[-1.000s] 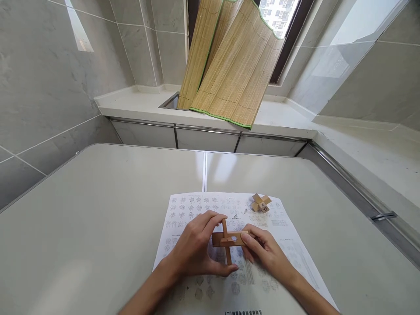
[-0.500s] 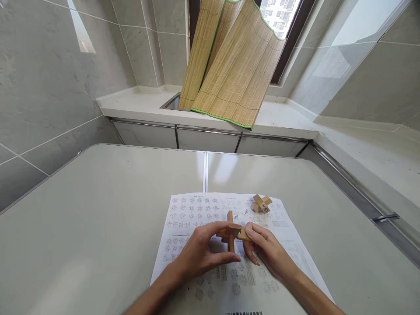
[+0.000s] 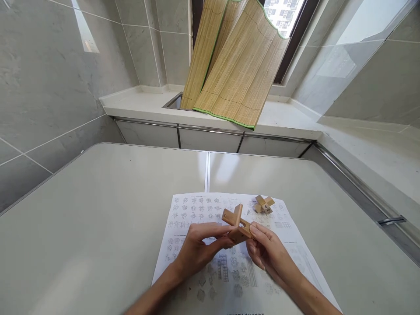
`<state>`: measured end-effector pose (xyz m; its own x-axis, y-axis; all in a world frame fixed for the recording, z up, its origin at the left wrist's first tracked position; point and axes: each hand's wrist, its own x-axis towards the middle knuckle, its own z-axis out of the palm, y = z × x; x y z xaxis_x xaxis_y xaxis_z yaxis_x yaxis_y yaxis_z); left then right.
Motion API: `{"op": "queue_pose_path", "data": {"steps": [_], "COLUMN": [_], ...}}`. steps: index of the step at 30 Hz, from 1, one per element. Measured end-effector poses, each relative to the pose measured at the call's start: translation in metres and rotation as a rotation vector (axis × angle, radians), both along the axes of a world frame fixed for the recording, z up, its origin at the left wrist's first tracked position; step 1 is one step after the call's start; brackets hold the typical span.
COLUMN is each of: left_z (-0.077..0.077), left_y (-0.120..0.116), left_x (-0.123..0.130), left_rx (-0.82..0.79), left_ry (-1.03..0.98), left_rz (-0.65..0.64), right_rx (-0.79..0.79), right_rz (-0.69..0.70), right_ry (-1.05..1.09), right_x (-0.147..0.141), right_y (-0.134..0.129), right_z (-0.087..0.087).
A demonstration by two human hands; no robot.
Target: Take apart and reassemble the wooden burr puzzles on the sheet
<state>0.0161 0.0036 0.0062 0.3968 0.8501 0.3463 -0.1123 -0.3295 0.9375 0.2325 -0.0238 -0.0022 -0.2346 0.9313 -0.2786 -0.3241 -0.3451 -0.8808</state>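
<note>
Over the middle of the printed sheet (image 3: 295,236), the joined wooden pieces (image 3: 239,235) are now tilted, with one arm pointing up and away and the slotted board slanting across. Half a second ago the slot was out of sight and a bar stood nearly upright between the left thumb and fingers. The left hand (image 3: 201,245) now pinches the near piece at its left end, thumb and fingers close together, whereas a second ago they were spread to the two ends of the bar. The right hand (image 3: 271,250) still grips the board's right end between thumb and fingers. Both hands and the pieces block part of the sheet's print. At the sheet's far right corner, a small wooden cluster (image 3: 264,204) with dark marks sits in the same place, well apart from the hands. The pale table (image 3: 98,218) surrounds the sheet; beyond it, a green-edged bamboo mat (image 3: 239,74) hangs over the edge of the white ledge (image 3: 138,103), partly covering the window.
</note>
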Motion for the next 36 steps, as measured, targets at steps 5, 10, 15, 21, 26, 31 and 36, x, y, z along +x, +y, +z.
{"op": "queue_pose_path", "data": {"steps": [5,10,15,21,26,31,36], "left_z": [0.010,0.013,0.004,-0.005,-0.010,-0.010,0.004], "left_y": [-0.005,0.008,0.041,0.060,0.061,0.062,0.049], "left_x": [0.003,-0.010,-0.048,-0.080,-0.085,-0.087,-0.067], "left_rx": [-0.101,-0.133,0.200,0.318,0.298,0.266,0.221], "left_ry": [-0.060,0.149,0.641,0.861,0.881,0.868,0.684], "left_rz": [-0.031,0.257,0.541,0.573,0.596,0.622,0.510], "right_rx": [0.019,0.024,0.037,0.061,0.116,0.151,0.191], "right_rz": [-0.163,-0.251,-0.199,-0.135,-0.059,0.004,0.054], "right_ry": [0.045,0.009,-0.044,-0.078,-0.113,-0.117,-0.099], "right_x": [0.006,0.012,0.011,0.012,0.011,0.011,0.012], "right_y": [0.005,0.013,0.011,0.009,0.006,0.003,0.001], "right_z": [0.000,0.000,-0.004,-0.010,-0.011,-0.008,-0.005]}}
